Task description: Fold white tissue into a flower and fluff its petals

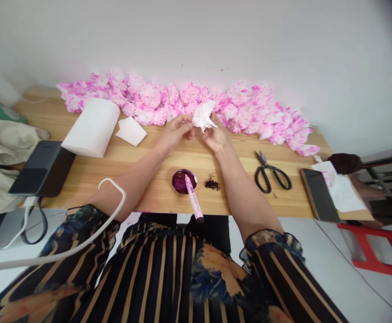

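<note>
Tissue piece, white and crumpled, sits up between both hands over the tabletop, just in front of the long pink-and-white heap by the wall. Right hand has it: grip closed round the lower right of the folds, some fingers hidden behind. Left hand is at the left edge, thumb and fingertips bunched close; can't tell if that grip actually pinches it or only touches. Step in hand looks like working the folds by finger, piece held clear of the surface, no tool in use. Next move, my read, calls for a steady right hold and a light left touch, since thin stuff like this likely tears or flattens if pulled hard. Nearer the body, between the forearms: dish with dark purple in it, pink marker leaning in with its dark end out toward the near edge, small pile of dark curly bits just right of that. Black-handled scissors lie right of the right forearm, blades parted. Left side: white roll, flat white scrap beside it, nothing touching either hand.
</note>
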Tool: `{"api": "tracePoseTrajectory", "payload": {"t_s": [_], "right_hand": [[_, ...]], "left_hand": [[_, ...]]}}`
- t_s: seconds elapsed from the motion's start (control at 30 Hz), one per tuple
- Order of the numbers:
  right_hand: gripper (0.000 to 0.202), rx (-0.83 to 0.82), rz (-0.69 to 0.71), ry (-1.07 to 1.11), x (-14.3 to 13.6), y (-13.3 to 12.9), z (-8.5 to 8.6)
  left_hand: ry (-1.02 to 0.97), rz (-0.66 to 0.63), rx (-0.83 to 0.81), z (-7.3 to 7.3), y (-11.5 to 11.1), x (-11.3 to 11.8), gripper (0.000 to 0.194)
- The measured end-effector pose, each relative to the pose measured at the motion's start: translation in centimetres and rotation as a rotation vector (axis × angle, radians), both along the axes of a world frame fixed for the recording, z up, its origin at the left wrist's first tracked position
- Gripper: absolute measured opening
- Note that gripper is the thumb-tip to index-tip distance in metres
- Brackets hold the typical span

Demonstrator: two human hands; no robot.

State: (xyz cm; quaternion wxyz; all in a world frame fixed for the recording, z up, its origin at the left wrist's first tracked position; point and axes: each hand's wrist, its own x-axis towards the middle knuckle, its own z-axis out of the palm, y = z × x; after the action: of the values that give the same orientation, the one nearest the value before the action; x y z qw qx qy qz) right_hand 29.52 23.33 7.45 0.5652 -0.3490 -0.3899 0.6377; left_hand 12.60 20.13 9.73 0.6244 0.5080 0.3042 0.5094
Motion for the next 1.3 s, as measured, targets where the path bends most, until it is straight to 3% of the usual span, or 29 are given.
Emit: {"api": "tracePoseTrajectory", "payload": {"t_s": [0.13, 0.23, 0.5, 0.73, 0.87, 1.13, 1.3], "right_hand": [[0.026, 0.085, -0.097, 0.141, -0.1, 0.0, -0.3], [0.028, 0.087, -0.085, 0.144, 0.0, 0.2, -0.5], [0.029, 0.063, -0.042, 0.045, -0.3, -0.2, -0.1], [0.037, 0.113, -0.007, 0.063, -0.6, -0.2, -0.4], [0.036, 0.094, -0.011, 0.040, -0.5, -0.4, -0.3], [0.028, 0.045, -0.046, 0.122, -0.7, -0.8, 0.2], [0.028, 0.041, -0.015, 0.159, -0.8, -0.9, 0.4]], "left_hand": [[0.041, 0.230, 0.115, 0.6, -0.1, 0.1, 0.032], [0.118, 0.289, 0.192, 0.8, -0.2, 0.2, 0.036], [0.191, 0.277, 0.198, 0.0, 0.1, 0.5, 0.022], [0.223, 0.247, 0.202, 0.5, -0.4, 0.8, 0.034], [0.239, 0.251, 0.150, 0.5, -0.4, 1.1, 0.027], [0.136, 0.200, 0.031, 0.7, -0.2, 0.9, 0.019], [0.081, 0.197, 0.078, 0.9, -0.1, 0.4, 0.019]]}}
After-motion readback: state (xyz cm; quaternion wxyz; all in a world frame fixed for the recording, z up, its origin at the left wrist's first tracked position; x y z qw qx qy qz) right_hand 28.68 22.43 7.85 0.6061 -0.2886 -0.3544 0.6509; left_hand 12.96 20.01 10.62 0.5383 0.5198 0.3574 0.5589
